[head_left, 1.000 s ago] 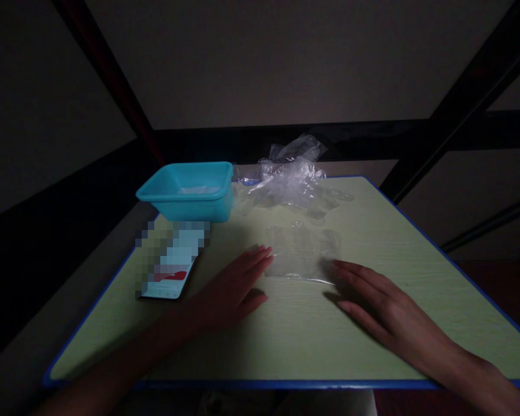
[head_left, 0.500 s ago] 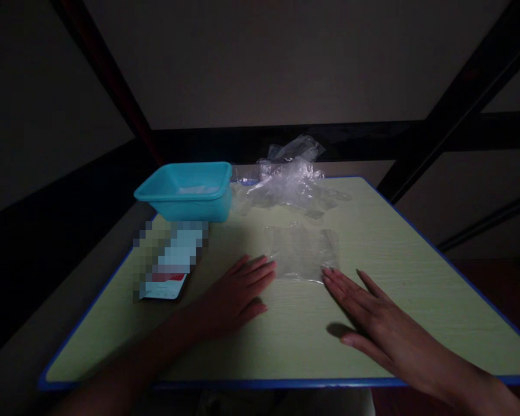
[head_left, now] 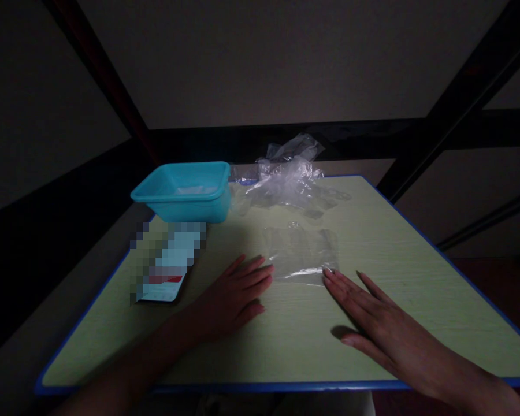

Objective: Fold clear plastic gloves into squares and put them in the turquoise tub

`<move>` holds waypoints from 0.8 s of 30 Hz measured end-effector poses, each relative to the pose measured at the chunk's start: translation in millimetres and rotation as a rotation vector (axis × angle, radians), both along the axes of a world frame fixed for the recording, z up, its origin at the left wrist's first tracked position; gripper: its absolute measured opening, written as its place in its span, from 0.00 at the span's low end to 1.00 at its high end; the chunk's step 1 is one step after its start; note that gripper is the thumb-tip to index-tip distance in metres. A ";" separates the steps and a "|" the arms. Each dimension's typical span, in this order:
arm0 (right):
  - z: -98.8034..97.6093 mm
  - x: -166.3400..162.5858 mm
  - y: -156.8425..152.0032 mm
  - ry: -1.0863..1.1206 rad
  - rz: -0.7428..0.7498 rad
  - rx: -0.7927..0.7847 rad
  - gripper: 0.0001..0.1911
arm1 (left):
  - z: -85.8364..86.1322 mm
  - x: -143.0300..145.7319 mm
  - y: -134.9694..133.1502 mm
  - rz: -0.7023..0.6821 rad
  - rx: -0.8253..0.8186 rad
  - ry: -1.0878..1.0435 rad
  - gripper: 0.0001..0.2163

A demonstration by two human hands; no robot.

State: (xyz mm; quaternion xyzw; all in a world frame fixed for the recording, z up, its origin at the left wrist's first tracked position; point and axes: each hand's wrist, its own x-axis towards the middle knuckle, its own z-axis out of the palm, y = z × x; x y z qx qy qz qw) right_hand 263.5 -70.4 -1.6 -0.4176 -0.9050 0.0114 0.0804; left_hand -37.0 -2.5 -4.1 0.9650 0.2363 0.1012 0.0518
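A flat clear plastic sheet lies on the pale green table in dim light. My left hand rests flat, fingers stretched out, its fingertips at the sheet's near left corner. My right hand also lies flat with fingers spread, fingertips touching the sheet's near right corner. Neither hand holds anything.
A turquoise plastic tub stands at the back left. A crumpled pile of clear plastic lies at the back edge. A phone lies left of my left hand. Dark metal beams cross behind the table.
My right hand slid a little toward me and to the right, from the sheet's right edge to its near corner. The left hand barely shifted.
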 end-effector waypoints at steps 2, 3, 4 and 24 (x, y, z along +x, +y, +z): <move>0.2 0.5 0.5 -0.009 0.002 0.003 0.39 | 0.4 0.0 0.2 -0.002 -0.002 -0.010 0.20; 0.3 0.9 0.7 -0.015 0.004 0.004 0.39 | 0.5 -0.1 0.2 -0.004 -0.001 -0.017 0.20; 0.4 1.4 0.7 -0.019 0.005 0.007 0.38 | 0.4 -0.3 0.1 -0.003 0.000 -0.022 0.19; 4.4 24.0 -3.6 0.094 -0.021 -0.001 0.36 | 0.5 -2.6 -3.0 0.019 0.048 -0.151 0.12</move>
